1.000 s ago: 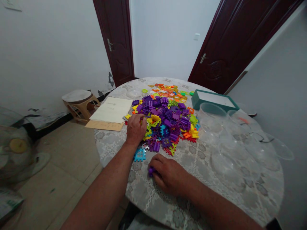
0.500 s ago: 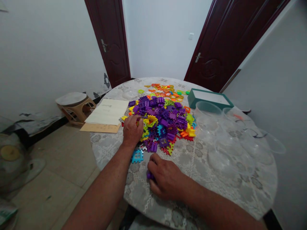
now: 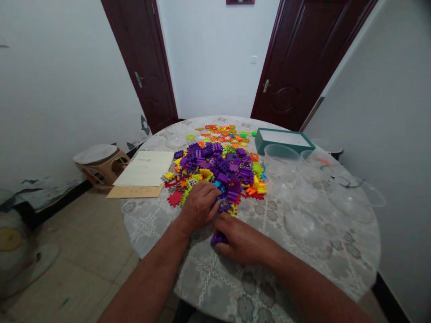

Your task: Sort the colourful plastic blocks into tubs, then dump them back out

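A heap of plastic building pieces (image 3: 222,163), mostly purple with yellow, blue, green, orange and red ones, lies on the round table. My left hand (image 3: 202,204) is at the heap's near edge, its fingers curled together and pointing right. Whatever they hold is hidden from me. Just to its right, my right hand (image 3: 240,237) is closed around purple building pieces (image 3: 218,239), low over the tablecloth. The fingertips of both hands are close together. A flat red piece (image 3: 175,198) lies left of my left hand, and a yellow piece (image 3: 169,176) rests farther back.
Behind the heap lie scattered orange and yellow pieces (image 3: 222,133). Paper sheets (image 3: 144,168) are on the left side of the table (image 3: 259,278). To the right stand a green and white box (image 3: 284,141) and several clear plastic tubs (image 3: 283,163). A stool (image 3: 97,157) is beyond the left edge.
My left hand has moved right and nearer to me, towards my right hand. The blue window piece is now out of sight. The right hand keeps its purple pieces. The view has shifted slightly.
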Tool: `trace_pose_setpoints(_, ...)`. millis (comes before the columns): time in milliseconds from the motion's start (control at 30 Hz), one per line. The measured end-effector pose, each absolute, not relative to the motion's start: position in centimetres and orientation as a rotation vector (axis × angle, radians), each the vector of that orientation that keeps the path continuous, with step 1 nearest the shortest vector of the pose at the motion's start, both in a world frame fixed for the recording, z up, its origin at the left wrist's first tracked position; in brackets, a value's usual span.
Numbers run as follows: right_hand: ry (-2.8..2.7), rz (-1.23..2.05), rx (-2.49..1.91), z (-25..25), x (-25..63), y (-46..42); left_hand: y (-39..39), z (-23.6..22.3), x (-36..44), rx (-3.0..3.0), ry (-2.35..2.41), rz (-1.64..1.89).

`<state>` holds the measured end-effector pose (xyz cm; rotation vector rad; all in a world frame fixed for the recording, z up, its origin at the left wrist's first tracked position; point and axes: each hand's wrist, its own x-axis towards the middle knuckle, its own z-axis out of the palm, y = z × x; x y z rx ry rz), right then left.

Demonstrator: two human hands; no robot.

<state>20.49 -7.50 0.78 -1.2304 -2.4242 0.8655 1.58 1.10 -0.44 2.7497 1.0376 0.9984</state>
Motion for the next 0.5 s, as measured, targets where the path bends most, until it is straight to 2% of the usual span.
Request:
trace_pose_setpoints(267,-2.480,0.802,-1.329,1.9,23.1,-6.1,0.7,-0.3,1.6,2.897,0.900,0.703)
trace_pose_setpoints(500,-2.178,0.985,-1.311,2.5,25.7,-4.8,1.6,-1.7,1.8,2.906,0.935,0.819)
